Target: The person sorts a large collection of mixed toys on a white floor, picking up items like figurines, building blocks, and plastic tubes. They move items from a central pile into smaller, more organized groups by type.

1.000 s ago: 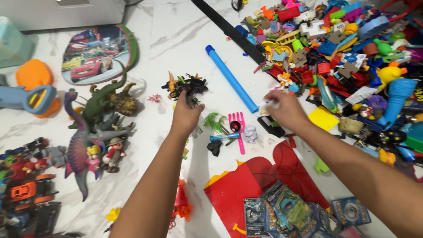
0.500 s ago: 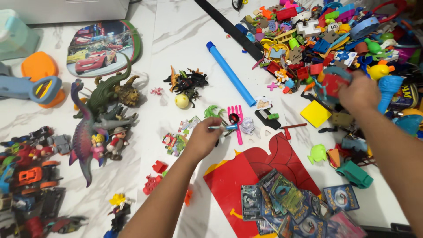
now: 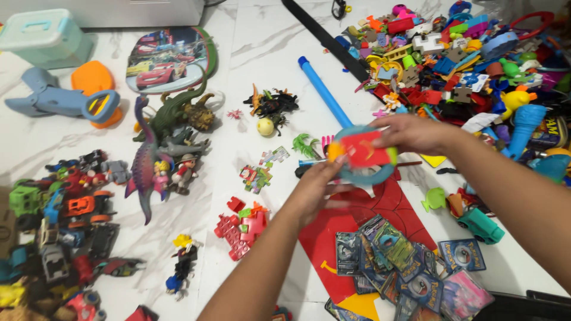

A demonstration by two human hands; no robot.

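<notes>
A white marble-patterned floor (image 3: 250, 53) carries trading cards (image 3: 392, 261) on a flat red cardboard box (image 3: 357, 220) at 6 o'clock. At centre, the left hand (image 3: 318, 187) and right hand (image 3: 413, 132) both grip a red-centred round blue plastic toy (image 3: 364, 153). A heap of colourful plastic toys (image 3: 464, 65) lies at 1 o'clock.

A single head-worn camera looks steeply down and forward over the white marble-patterned floor (image 3: 250, 53), close above both forearms; its frame runs from the pale teal plastic box (image 3: 44, 37) to the heaped toys (image 3: 464, 53).
</notes>
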